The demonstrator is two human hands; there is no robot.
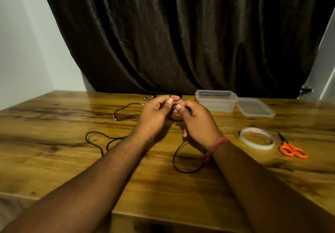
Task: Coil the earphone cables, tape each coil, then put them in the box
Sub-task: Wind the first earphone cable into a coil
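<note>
Both hands meet above the middle of the wooden table (54, 160). My left hand (154, 116) pinches one end of a black earphone cable (181, 169) between thumb and fingers. My right hand (195, 124) grips the same cable just beside it, fingers curled. The cable hangs down under my right wrist and loops on the table. More black earphone cable (96, 138) lies in loose loops to the left, and a further one (125, 113) lies behind my left hand. The clear plastic box (215, 102) stands open at the back right.
The box's clear lid (255, 107) lies beside it on the right. A roll of clear tape (257, 138) and orange-handled scissors (291, 149) lie at the right. A dark curtain (181, 33) hangs behind the table. The table's front edge is near me.
</note>
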